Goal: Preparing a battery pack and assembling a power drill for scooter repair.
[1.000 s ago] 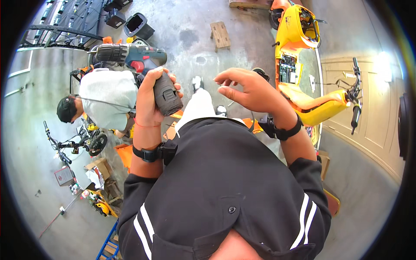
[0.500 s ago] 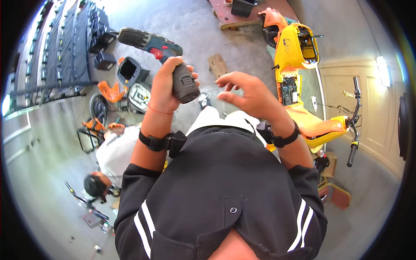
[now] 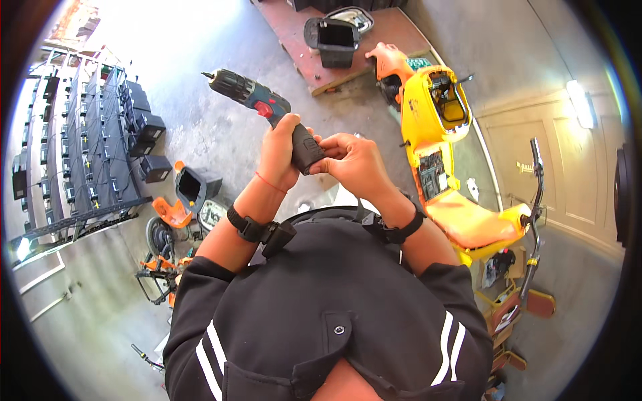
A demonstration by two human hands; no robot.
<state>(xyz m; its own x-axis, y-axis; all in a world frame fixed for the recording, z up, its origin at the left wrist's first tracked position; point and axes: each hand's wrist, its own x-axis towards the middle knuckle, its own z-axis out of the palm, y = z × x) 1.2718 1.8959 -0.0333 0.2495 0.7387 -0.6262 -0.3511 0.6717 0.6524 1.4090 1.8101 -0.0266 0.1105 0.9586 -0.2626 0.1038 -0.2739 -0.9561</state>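
Note:
A cordless drill (image 3: 271, 110) with a dark blue-green body, a red trigger area and a black grip is held up in front of me, its chuck and bit pointing to the upper left. My left hand (image 3: 281, 150) is wrapped round its grip. The fingers of my right hand (image 3: 351, 162) are closed at the dark battery base (image 3: 308, 155) of the drill, thumb and fingertips pressed on it from the right. Whether they hold anything more is hidden.
An orange and yellow scooter body (image 3: 435, 144) with handlebars (image 3: 535, 200) stands at the right. A reddish low platform (image 3: 284, 30) carries a dark bin (image 3: 333, 41). On the left are racks of black boxes (image 3: 87, 134), another dark bin (image 3: 195, 187) and an orange shell part (image 3: 172, 212).
My right hand has moved left from free air onto the drill's battery base. The drill has shifted right and slightly down in the picture. The view has turned, and the person at left is out of sight.

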